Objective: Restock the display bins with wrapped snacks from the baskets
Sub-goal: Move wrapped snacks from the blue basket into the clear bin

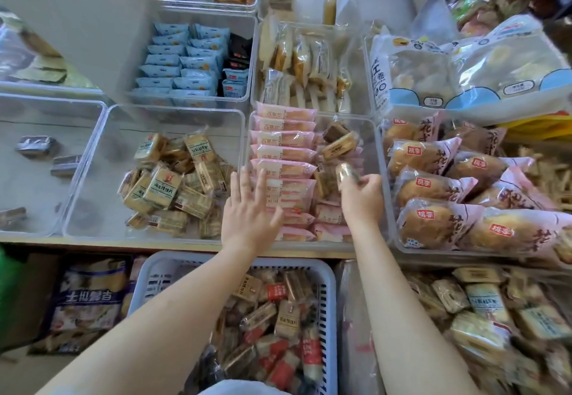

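The scene was lit brightly and evenly by soft, cool light, and only faint shadows were cast inside the clear bins (173, 175). Glare was seen on the plastic wrappers of the bread packs (439, 224) to the right of those bins. Strong wide-angle distortion was shown: straight bin edges were bowed toward the frame's borders. The corners were smeared and out of focus, and the snack (346, 175) pinched in the right hand (362, 199) was blurred by motion.
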The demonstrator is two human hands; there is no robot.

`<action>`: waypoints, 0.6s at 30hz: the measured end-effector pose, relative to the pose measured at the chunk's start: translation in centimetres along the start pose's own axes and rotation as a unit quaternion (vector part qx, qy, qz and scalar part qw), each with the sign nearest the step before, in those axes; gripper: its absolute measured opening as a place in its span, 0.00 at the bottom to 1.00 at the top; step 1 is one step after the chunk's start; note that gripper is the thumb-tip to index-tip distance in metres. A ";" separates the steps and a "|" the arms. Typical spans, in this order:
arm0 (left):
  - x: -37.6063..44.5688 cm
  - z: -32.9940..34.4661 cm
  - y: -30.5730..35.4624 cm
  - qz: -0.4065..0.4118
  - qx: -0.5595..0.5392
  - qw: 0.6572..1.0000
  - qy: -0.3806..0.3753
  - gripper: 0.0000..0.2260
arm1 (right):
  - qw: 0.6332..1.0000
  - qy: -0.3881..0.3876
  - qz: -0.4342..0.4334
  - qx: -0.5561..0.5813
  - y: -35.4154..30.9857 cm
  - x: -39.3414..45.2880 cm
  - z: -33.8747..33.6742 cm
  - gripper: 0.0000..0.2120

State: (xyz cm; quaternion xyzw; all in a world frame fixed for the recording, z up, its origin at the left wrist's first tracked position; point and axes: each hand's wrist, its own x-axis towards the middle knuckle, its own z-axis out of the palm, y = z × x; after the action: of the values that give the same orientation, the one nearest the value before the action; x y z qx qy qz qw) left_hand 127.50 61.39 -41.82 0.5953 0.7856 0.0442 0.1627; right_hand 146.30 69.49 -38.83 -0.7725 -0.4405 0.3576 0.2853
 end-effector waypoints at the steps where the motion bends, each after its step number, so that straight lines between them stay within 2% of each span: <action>1: 0.0 0.0 0.0 0.001 -0.001 1.000 0.000 0.36 | 0.995 -0.025 0.050 0.078 0.0 -0.5 -0.5 0.14; 3: 0.1 0.0 -0.1 0.003 -0.005 1.000 -0.004 0.36 | 0.961 -0.094 0.135 0.222 -0.2 -1.4 -1.1 0.16; 5: -0.1 -0.3 -0.1 0.009 -0.047 0.999 -0.007 0.37 | 0.936 -0.160 0.160 0.270 -0.8 -2.5 -0.8 0.18; 7: -0.5 -1.1 -0.6 0.006 -0.141 0.990 0.014 0.36 | 0.939 -0.206 0.099 0.256 -2.2 -3.8 0.2 0.16; 9: -1.1 -2.2 -2.9 -0.015 -0.198 0.977 0.077 0.27 | 0.946 -0.240 0.023 0.215 -4.0 -5.0 1.6 0.10; 10: -1.4 -2.5 -4.7 -0.032 -0.177 0.977 0.113 0.21 | 0.952 -0.251 -0.005 0.175 -4.9 -5.7 2.3 0.10; 12: -2.4 -2.7 -8.9 -0.085 -0.115 0.978 0.151 0.20 | 0.959 -0.259 -0.054 0.103 -6.3 -7.0 4.0 0.11; 14: -3.3 -2.4 -12.6 -0.128 -0.055 0.981 0.134 0.22 | 0.960 -0.250 -0.114 0.051 -7.3 -8.1 5.9 0.07; 15: -3.7 -2.1 -13.9 -0.137 -0.022 0.984 0.114 0.22 | 0.960 -0.222 -0.169 0.003 -7.3 -8.4 7.1 0.05; 16: -4.0 -1.8 -14.7 -0.137 0.006 0.986 0.095 0.22 | 0.955 -0.170 -0.236 -0.062 -7.2 -8.4 8.2 0.05; 18: -4.1 -1.2 -15.3 -0.121 0.035 0.987 0.094 0.21 | 0.921 -0.035 -0.343 -0.182 -7.0 -7.8 10.1 0.11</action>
State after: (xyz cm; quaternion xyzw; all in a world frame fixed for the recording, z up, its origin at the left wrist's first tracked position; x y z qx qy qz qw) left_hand 114.03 53.26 -43.83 0.4939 0.8650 0.0524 0.0711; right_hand 132.05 66.98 -37.02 -0.5996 -0.7457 0.1781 0.2295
